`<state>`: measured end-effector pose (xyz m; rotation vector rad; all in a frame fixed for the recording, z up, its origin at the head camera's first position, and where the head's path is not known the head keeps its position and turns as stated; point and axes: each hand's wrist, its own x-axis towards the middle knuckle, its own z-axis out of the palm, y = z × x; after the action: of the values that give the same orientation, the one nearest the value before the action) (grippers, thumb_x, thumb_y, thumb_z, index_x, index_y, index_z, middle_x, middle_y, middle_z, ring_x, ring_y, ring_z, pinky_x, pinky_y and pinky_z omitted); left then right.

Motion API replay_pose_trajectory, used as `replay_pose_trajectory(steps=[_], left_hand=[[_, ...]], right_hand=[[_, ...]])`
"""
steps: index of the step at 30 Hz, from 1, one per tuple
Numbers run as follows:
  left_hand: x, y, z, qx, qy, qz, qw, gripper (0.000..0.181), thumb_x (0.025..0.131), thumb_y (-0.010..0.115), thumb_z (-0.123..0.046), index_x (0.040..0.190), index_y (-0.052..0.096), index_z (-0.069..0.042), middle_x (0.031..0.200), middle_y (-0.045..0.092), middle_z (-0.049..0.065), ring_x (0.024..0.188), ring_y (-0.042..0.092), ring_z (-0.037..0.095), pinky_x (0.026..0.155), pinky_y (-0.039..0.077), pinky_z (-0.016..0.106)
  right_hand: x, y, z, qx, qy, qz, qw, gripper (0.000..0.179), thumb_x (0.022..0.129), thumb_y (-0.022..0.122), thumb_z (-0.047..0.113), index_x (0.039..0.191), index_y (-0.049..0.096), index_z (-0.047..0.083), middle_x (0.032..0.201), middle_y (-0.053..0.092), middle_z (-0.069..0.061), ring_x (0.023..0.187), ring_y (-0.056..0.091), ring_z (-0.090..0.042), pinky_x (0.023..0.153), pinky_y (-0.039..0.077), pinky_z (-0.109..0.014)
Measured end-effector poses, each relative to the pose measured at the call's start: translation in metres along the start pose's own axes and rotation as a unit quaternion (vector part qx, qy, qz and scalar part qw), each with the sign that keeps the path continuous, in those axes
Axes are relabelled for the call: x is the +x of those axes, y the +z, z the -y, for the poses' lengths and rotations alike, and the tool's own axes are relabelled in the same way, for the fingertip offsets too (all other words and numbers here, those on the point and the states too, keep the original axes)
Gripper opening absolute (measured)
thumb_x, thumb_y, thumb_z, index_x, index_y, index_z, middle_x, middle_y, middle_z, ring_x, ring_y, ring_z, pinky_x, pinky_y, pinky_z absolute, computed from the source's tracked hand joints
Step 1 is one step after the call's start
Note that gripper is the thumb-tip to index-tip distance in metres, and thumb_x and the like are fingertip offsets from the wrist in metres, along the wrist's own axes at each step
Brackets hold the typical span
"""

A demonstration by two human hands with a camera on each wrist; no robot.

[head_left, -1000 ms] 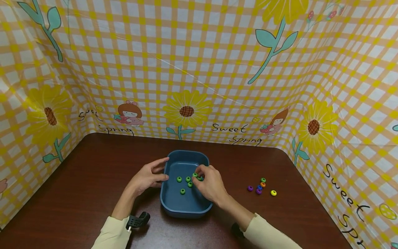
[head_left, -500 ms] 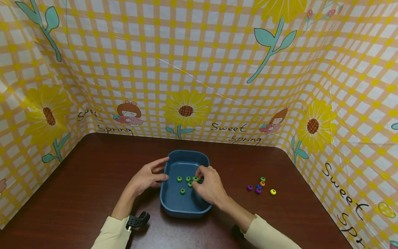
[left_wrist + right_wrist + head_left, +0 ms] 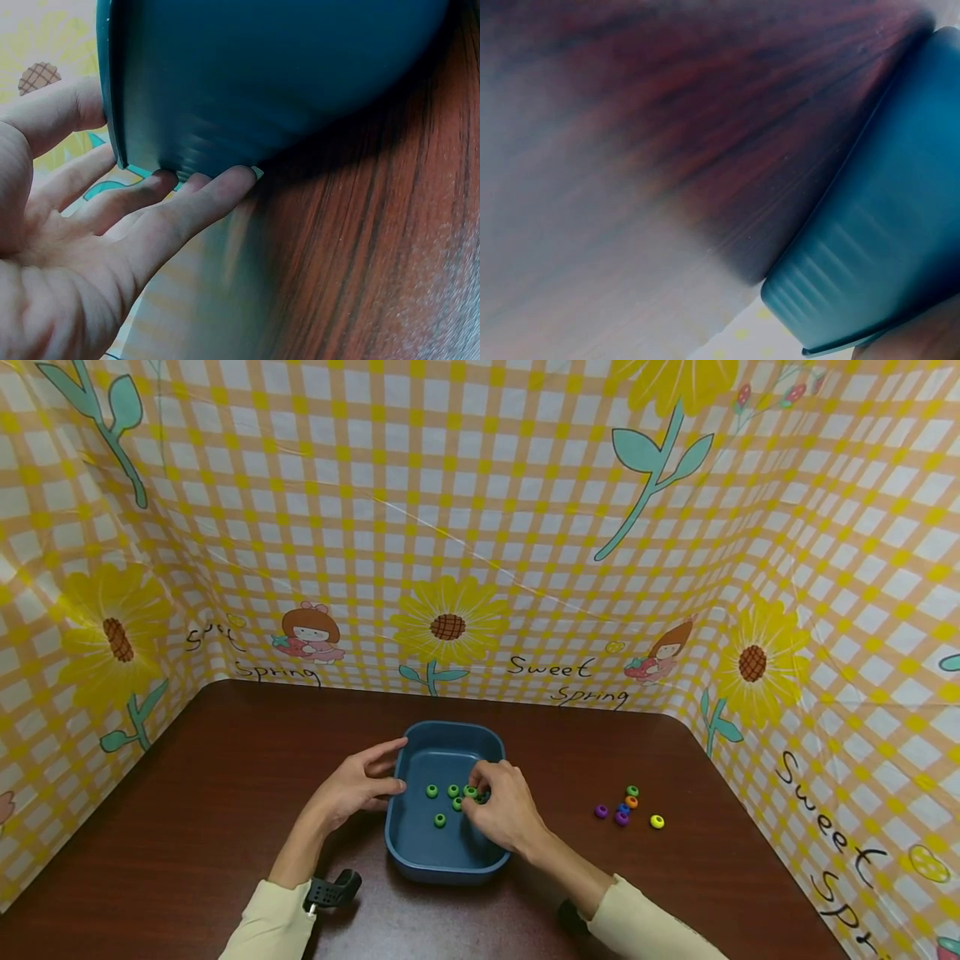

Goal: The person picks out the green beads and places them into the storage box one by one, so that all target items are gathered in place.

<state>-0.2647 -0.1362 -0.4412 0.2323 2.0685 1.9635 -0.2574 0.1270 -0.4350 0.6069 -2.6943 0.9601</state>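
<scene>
A dark blue rectangular box point(image 3: 448, 860) stands on the table with several green beads point(image 3: 439, 820) on its floor. My left hand point(image 3: 352, 789) rests against the box's left side, its fingers fairly straight. In the left wrist view, fingertips of the left hand point(image 3: 112, 217) touch the box's outer wall point(image 3: 247, 75). My right hand point(image 3: 506, 806) reaches over the right rim, thumb and forefinger pinching a green bead point(image 3: 470, 792) low in the box. Other beads beside it are partly hidden by these fingers. The right wrist view catches mostly the box's outer wall point(image 3: 870, 247).
To the right of the box lie several loose beads: a green bead point(image 3: 632, 791), an orange bead point(image 3: 632, 802), a blue bead point(image 3: 623, 809), two purple ones point(image 3: 602, 812) and a yellow bead point(image 3: 657, 822). A checked, flower-printed cloth point(image 3: 450, 527) surrounds the dark brown table point(image 3: 247, 760).
Between thumb and forefinger of my right hand, the green bead has come slightly nearer to me within the box. My left hand and the box keep their places.
</scene>
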Motion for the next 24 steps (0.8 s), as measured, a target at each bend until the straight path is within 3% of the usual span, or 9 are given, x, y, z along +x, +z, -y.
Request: replay_pose_trajectory(steps=[24], left_hand=[[-0.0006, -0.0020, 0.0009, 0.002, 0.008, 0.011, 0.9999, 0.073, 0.095, 0.068, -0.004, 0.159, 0.034, -0.012, 0.155, 0.042, 0.028, 0.122, 0.062, 0.045, 0.089, 0.059, 0.052]], right_hand=[[0.0003, 0.0010, 0.0017, -0.023, 0.001, 0.006, 0.9997, 0.011, 0.079, 0.073, 0.019, 0.082, 0.062, 0.019, 0.074, 0.057, 0.006, 0.077, 0.046, -0.011, 0.078, 0.037, -0.032]])
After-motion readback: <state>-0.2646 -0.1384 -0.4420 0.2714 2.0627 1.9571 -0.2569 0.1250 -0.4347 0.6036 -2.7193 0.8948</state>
